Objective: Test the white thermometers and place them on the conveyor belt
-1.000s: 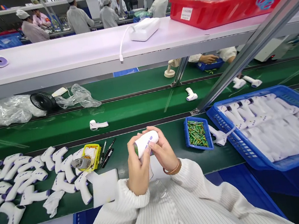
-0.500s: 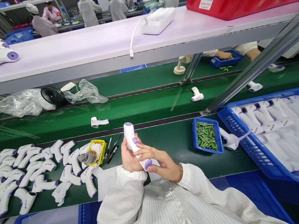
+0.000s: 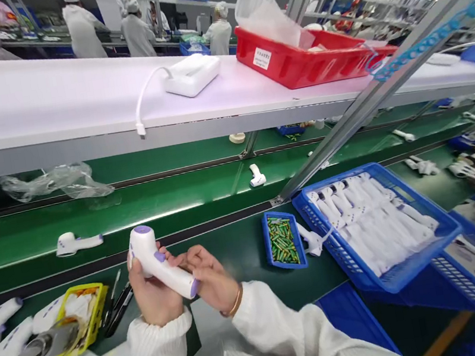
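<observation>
Both hands hold one white thermometer gun (image 3: 161,266) at lower centre of the frame, just above the green bench (image 3: 241,255). Left hand (image 3: 153,293) is wrapped round the head end, thumb near the small purple button; right hand (image 3: 211,281) pinches the handle end by its purple tip, fingers curled on it — neither is released. The purple sensor cap points up and away. Judging by the grip, the step in hand looks like a check or turn-over of the unit, w/ the handle end being worked by the right fingers. The next move prob. calls for a steady left grip while the right hand frees up — the small blue tray of green batteries (image 3: 282,239) sits near, right of centre, and the big blue basket of finished units (image 3: 375,222) just beyond it. Lower left: yellow tray (image 3: 88,313) w/ tools, and more white guns (image 3: 2,341) lying loose. Writing: the red bin (image 3: 304,62) on the upper shelf has a white label (image 3: 262,58), but its print is too small to read; no brand visible on the gun.
</observation>
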`<state>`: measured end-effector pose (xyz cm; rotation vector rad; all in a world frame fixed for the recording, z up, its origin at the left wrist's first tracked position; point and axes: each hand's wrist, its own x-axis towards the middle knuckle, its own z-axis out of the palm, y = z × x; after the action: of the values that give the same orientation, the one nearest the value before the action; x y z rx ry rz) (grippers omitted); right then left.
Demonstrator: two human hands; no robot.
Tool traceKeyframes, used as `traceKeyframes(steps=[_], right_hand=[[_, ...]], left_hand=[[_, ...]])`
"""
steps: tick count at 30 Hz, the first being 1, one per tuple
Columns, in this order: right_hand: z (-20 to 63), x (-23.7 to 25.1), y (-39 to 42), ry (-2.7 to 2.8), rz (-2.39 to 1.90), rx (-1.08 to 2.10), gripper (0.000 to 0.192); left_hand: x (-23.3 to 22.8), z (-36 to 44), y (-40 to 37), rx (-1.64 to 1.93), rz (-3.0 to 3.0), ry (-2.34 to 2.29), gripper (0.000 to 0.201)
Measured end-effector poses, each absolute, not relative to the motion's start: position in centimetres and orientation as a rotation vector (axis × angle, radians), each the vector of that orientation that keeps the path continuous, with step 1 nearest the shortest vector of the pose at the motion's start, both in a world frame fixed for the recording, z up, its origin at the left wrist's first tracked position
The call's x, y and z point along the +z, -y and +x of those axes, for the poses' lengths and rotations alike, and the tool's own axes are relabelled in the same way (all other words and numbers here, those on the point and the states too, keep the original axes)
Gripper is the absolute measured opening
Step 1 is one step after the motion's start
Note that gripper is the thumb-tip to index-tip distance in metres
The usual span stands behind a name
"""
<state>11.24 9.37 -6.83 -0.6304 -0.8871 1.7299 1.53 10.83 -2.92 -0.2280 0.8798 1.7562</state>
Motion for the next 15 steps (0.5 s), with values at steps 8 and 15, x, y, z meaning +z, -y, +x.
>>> traceKeyframes(steps=[8, 15], right_hand=[[26.6, -16.3, -27.2, 1.744, -1.766, 1.04, 0.02], [35.1, -19.9, -35.6, 1.969, -2.207, 0.584, 0.033]], left_hand=[[-3.4, 0.5, -12.1, 1.523, -0.529, -0.989, 0.032], [-4.4, 0.5, -13.2, 1.498, -0.469, -1.117, 0.036]])
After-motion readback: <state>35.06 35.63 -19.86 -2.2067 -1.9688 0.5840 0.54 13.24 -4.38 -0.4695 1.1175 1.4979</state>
